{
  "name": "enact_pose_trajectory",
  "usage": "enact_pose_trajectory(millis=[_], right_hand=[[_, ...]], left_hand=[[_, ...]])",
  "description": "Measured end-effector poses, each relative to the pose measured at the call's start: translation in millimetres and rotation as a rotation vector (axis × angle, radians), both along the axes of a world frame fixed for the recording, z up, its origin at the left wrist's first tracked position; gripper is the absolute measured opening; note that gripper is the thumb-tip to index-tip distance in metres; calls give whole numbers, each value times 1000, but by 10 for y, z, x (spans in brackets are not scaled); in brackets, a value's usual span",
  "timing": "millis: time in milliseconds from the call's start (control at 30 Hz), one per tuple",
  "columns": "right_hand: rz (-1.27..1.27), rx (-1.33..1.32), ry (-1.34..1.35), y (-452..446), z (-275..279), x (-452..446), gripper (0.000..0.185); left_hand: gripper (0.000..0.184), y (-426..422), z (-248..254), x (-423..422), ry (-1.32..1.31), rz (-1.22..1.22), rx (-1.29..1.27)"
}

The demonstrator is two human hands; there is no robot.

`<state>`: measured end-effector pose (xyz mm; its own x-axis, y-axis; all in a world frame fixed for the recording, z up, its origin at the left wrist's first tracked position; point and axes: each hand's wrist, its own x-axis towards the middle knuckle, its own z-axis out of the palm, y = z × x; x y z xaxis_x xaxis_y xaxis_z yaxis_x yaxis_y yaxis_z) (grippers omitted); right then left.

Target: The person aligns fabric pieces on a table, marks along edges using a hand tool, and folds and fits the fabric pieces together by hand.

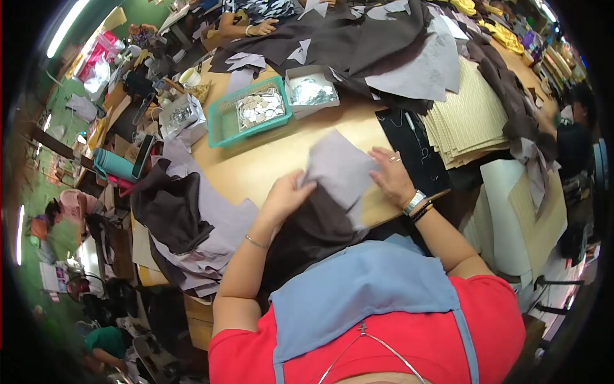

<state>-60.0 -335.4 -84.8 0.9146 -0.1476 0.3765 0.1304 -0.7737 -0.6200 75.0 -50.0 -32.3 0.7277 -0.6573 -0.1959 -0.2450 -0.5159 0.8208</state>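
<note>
A light grey fabric piece (338, 161) is held over the table's near edge, in front of my body. My left hand (286, 195) pinches its left edge between thumb and fingers. On the other side, my right hand (393, 176) has its fingers spread at the piece's right edge, seemingly touching it. Dark brown fabric (323, 221) with a grey underside hangs below the piece, over the near edge and my lap. Whether the two are joined I cannot tell.
Ahead stands a teal basket (220, 131) with small pale pieces in a box, beside a white box (312, 93). Fabric heaps (169, 211) lie left. A black mat (409, 144) and stacked quilted sheets (467, 118) are at right. Another person's hand (262, 27) rests across the table.
</note>
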Motion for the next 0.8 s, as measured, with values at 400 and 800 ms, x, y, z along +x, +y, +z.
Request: enact_pose_trajectory(millis=[400,800], right_hand=[[418,952,648,811,609,-70,84],[-35,254,-327,-414,842,695,44]], left_hand=[[18,-83,1687,527,292,542,-1480],[27,1448,57,359,181,1169,-1387]])
